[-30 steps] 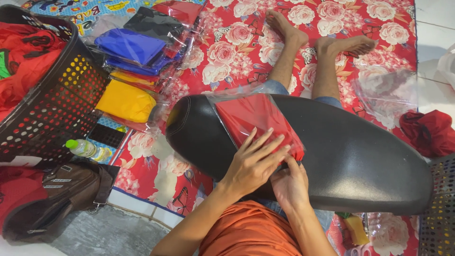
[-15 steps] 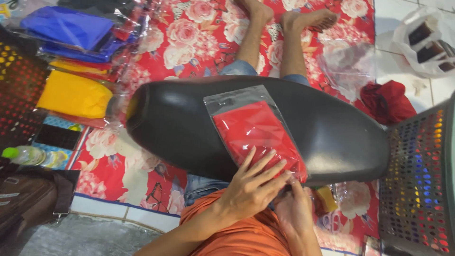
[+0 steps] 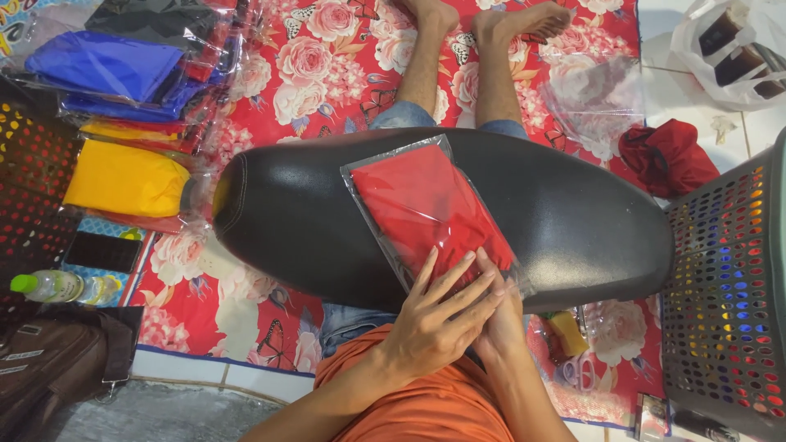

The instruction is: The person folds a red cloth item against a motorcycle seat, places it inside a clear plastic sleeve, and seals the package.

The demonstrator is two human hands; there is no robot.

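Here a person sits on a red flowery mat (image 3: 327, 74) with a long black seat (image 3: 573, 221) lying across the legs. On top of the seat lies a clear bag (image 3: 426, 209) with a folded red cloth inside. The bag lies a bit tilted, and its near end is under the hands.

The left hand (image 3: 434, 319) lies flat on the near end of the bag. Its fingers (image 3: 458, 282) are spread open and press down on the plastic. The right hand (image 3: 499, 315) is just beside it, partly under the left hand. Its fingers touch the bag's near edge, but I cannot tell if they pinch it or just rest there.

To the left of the seat, more bags lie in a pile: a yellow pack (image 3: 123, 180) and a blue pack (image 3: 106, 69). A dark basket (image 3: 33, 213) stands at the left edge, and a small bottle (image 3: 53, 286) with a green cap lies near it. At the right stands a grey basket (image 3: 729, 303) with round holes. A loose red cloth (image 3: 667, 155) lies on the mat behind that basket.
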